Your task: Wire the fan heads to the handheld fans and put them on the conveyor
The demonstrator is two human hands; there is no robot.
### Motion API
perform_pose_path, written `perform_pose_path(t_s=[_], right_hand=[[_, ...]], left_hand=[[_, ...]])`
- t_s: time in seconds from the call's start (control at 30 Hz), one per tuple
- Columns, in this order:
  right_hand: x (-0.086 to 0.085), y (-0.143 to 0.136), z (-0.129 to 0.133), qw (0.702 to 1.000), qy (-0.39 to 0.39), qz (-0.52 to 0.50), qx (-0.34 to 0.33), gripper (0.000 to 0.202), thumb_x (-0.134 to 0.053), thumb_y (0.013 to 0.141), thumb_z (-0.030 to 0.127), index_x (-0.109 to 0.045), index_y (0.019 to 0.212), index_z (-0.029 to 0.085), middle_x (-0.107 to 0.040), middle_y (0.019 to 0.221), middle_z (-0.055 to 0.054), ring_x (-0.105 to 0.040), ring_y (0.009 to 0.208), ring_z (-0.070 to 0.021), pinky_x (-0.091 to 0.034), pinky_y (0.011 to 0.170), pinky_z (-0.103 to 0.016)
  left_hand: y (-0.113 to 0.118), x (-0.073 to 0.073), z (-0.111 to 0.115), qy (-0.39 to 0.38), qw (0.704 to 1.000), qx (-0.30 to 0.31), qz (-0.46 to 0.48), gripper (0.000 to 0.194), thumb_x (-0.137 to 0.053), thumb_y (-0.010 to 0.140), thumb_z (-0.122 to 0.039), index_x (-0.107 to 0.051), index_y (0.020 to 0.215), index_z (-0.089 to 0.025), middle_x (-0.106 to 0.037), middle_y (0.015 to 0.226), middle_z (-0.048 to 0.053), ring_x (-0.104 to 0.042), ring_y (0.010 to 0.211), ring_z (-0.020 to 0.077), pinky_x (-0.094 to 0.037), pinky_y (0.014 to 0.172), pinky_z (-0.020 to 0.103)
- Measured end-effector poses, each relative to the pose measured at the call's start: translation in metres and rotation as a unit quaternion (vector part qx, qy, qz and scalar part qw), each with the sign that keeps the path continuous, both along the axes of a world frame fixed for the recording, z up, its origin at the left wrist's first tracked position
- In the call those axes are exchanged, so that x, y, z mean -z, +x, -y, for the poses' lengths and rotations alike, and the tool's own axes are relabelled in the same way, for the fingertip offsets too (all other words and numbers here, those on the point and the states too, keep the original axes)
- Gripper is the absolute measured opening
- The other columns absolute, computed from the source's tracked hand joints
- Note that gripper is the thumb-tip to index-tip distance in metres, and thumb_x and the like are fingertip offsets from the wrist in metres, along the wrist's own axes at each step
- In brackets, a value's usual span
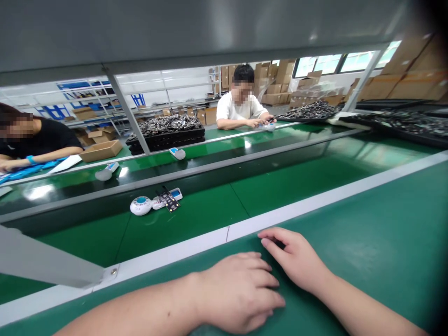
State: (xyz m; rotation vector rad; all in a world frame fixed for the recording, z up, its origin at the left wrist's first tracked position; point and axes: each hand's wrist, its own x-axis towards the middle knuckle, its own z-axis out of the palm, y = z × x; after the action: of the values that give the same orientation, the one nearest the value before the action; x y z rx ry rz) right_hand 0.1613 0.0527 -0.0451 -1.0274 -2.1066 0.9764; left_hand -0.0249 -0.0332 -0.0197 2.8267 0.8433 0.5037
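Fingers of the left hand (243, 291) bent and a little apart, low over the smooth green table top (371, 247). Close by, fingers of the right hand (297, 256) bent toward the thumb, with a gap between. Both hands near each other, just in from the flat white table edge (297, 214). Past that edge, on the shiny green belt (210, 212), up and to the left of the hands and well apart from them, a round-headed white plastic gadget with blue patches (141, 206), and a flat black circuit board (170, 199) across its handle. Farther out, past a long grey metal rail (210, 169), two small white and blue plastic pieces (178, 153). Behind those, an open brown cardboard box (101, 150), a black tray heaped with shiny bits (168, 128), a person in a black shirt (52, 137) at left, and a person in a white shirt (238, 109) farther right.
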Motion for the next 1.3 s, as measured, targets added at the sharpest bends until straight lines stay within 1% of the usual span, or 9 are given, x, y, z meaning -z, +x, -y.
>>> perform_pose_path(t_s=[0.1, 0.4, 0.43, 0.5, 0.63, 0.7, 0.8, 0.93, 1.3], right_hand=[[-0.001, 0.0, 0.0, 1.0, 0.001, 0.014, -0.003, 0.02, -0.053, 0.089, 0.031, -0.071, 0.093, 0.023, -0.074, 0.091, -0.004, -0.069, 0.084, -0.0212, -0.056, 0.078, -0.035], [-0.003, 0.001, 0.003, 1.0, -0.004, 0.006, -0.007, 0.018, -0.054, 0.089, 0.027, -0.071, 0.094, 0.022, -0.073, 0.091, -0.003, -0.068, 0.084, -0.019, -0.054, 0.078, -0.033], [-0.003, 0.001, 0.003, 1.0, -0.001, 0.003, -0.006, 0.017, -0.054, 0.089, 0.026, -0.071, 0.094, 0.022, -0.073, 0.091, -0.003, -0.068, 0.083, -0.0188, -0.054, 0.078, -0.033], [-0.004, 0.001, 0.003, 1.0, 0.004, -0.001, -0.003, 0.017, -0.055, 0.089, 0.026, -0.071, 0.093, 0.021, -0.073, 0.088, -0.002, -0.067, 0.081, -0.0184, -0.053, 0.076, -0.032], [-0.006, 0.001, 0.004, 1.0, -0.002, 0.008, -0.005, 0.017, -0.055, 0.089, 0.024, -0.071, 0.094, 0.022, -0.072, 0.086, -0.002, -0.066, 0.076, -0.0175, -0.053, 0.072, -0.031], [-0.007, 0.001, 0.004, 1.0, -0.006, 0.01, -0.005, 0.017, -0.056, 0.089, 0.024, -0.072, 0.095, 0.022, -0.072, 0.087, -0.001, -0.066, 0.077, -0.0174, -0.053, 0.072, -0.03], [-0.008, 0.001, 0.003, 1.0, -0.011, 0.009, -0.007, 0.017, -0.056, 0.089, 0.025, -0.072, 0.094, 0.023, -0.073, 0.089, -0.002, -0.067, 0.079, -0.0179, -0.053, 0.074, -0.031], [-0.01, 0.0, 0.003, 1.0, -0.014, 0.008, -0.007, 0.017, -0.056, 0.089, 0.024, -0.072, 0.095, 0.023, -0.073, 0.093, -0.002, -0.068, 0.082, -0.0182, -0.053, 0.075, -0.031], [-0.011, 0.0, 0.003, 1.0, -0.001, -0.006, -0.014, 0.016, -0.058, 0.087, 0.02, -0.072, 0.093, 0.023, -0.074, 0.092, 0.0, -0.067, 0.082, -0.0159, -0.053, 0.076, -0.029]], left_hand=[[0.004, 0.001, 0.003, -0.006, 0.998, 0.037, -0.041, 0.028, -0.051, 0.089, -0.029, -0.068, 0.109, -0.021, -0.068, 0.12, 0.005, -0.059, 0.114, 0.0244, -0.041, 0.107, 0.037], [0.002, -0.003, 0.002, -0.005, 1.0, 0.019, -0.021, 0.024, -0.055, 0.088, -0.027, -0.068, 0.107, -0.022, -0.071, 0.109, 0.005, -0.062, 0.105, 0.0233, -0.047, 0.097, 0.036], [-0.001, -0.004, 0.0, 0.006, 1.0, -0.005, -0.008, 0.024, -0.053, 0.089, -0.026, -0.068, 0.107, -0.022, -0.073, 0.101, 0.005, -0.064, 0.098, 0.0218, -0.049, 0.092, 0.036], [-0.012, -0.006, -0.008, 0.028, 0.993, -0.113, 0.012, 0.026, -0.048, 0.091, -0.022, -0.068, 0.108, -0.022, -0.072, 0.088, 0.006, -0.065, 0.085, 0.02, -0.051, 0.081, 0.034], [-0.045, -0.007, -0.035, 0.0, 0.918, -0.396, -0.013, 0.028, -0.049, 0.092, -0.03, -0.071, 0.107, -0.02, -0.072, 0.092, 0.009, -0.064, 0.09, 0.0243, -0.05, 0.079, 0.037], [-0.056, -0.005, -0.045, -0.03, 0.898, -0.437, -0.028, 0.03, -0.051, 0.091, -0.038, -0.074, 0.1, -0.02, -0.071, 0.091, 0.009, -0.064, 0.09, 0.0256, -0.05, 0.078, 0.037], [-0.058, 0.0, -0.051, -0.06, 0.901, -0.429, -0.03, 0.03, -0.054, 0.089, -0.043, -0.075, 0.09, -0.023, -0.071, 0.085, 0.006, -0.064, 0.084, 0.0234, -0.05, 0.074, 0.035], [-0.05, 0.002, -0.051, -0.089, 0.906, -0.412, -0.033, 0.025, -0.05, 0.091, -0.034, -0.074, 0.086, -0.025, -0.071, 0.088, 0.002, -0.064, 0.086, 0.0205, -0.049, 0.077, 0.032], [-0.05, 0.002, -0.059, -0.116, 0.904, -0.408, -0.053, 0.028, -0.039, 0.094, -0.025, -0.065, 0.085, -0.019, -0.066, 0.088, 0.006, -0.061, 0.087, 0.0234, -0.047, 0.076, 0.036]])
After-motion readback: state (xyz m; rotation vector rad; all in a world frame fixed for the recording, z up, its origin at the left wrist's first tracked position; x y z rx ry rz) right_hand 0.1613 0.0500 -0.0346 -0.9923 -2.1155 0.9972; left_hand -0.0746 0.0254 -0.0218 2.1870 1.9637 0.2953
